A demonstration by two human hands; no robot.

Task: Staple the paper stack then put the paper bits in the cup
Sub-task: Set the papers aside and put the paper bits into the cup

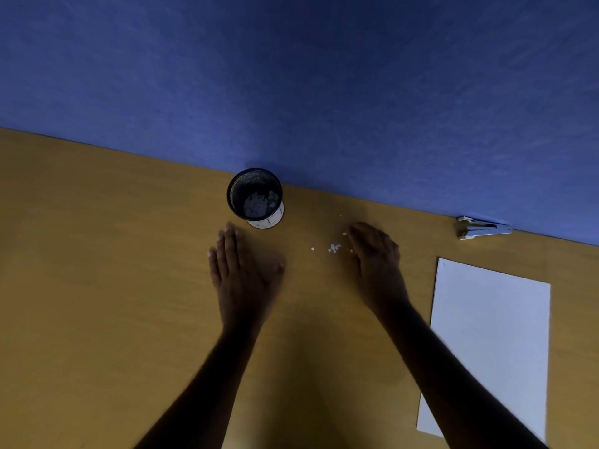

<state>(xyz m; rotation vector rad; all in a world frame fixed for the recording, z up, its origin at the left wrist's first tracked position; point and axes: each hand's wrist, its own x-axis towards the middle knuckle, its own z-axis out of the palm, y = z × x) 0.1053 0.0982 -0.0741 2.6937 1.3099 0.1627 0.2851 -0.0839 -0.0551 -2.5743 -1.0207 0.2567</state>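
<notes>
Bits: small white paper bits (pixel 334 247) lie just left of right hand (pixel 376 254), which is nearer.
Cup: black mesh cup (pixel 254 194), beyond left hand (pixel 241 270).
Grip: both hands flat, holding nothing.

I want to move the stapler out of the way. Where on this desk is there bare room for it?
Widest bare patch: the desk left of the left hand and mesh cup. Another lies between the forearms. Crowded: paper bits by the right hand, and the right side with the paper stack and stapler.
</notes>
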